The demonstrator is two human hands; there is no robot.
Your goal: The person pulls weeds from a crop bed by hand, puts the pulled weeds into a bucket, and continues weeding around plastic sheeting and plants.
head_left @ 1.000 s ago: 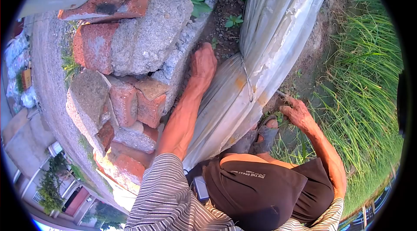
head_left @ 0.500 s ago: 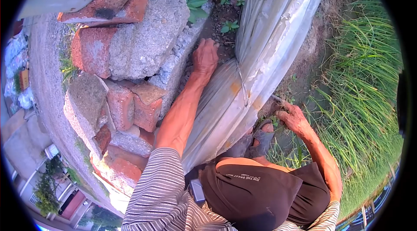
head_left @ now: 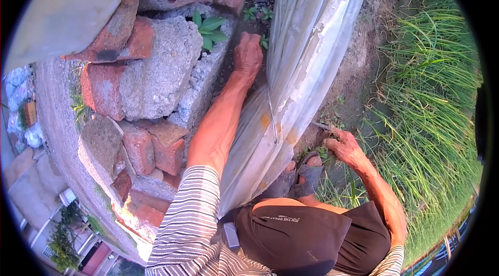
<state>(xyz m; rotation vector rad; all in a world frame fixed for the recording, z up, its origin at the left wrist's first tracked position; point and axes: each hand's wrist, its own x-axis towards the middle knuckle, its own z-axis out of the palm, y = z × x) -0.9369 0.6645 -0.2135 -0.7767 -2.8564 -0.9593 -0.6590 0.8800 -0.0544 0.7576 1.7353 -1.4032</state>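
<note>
My left hand (head_left: 247,54) is closed over the dark soil strip between the rubble and the plastic sheeting, beside a small green weed (head_left: 264,42). Whatever its curled fingers hold, if anything, is hidden. On the other side of the bundled plastic sheeting (head_left: 306,52), my right hand (head_left: 343,146) is closed around a thin grey tool (head_left: 321,126), whose far end points toward the sheeting. A thin cord (head_left: 272,115) ties the bundle. Low weeds grow below the right hand, near my feet.
Stacked broken bricks and concrete (head_left: 156,68) rise on the left, with a leafy plant (head_left: 209,30) among them. A pale panel (head_left: 73,11) overhangs the upper left. Long green grass-like plants (head_left: 431,110) fill the right side. My sandalled feet (head_left: 309,174) are below the sheeting.
The view has shifted, so the rubble and sheeting sit farther left and lower. My left hand has moved farther up along the soil strip, close to a weed. My right hand still grips the tool.
</note>
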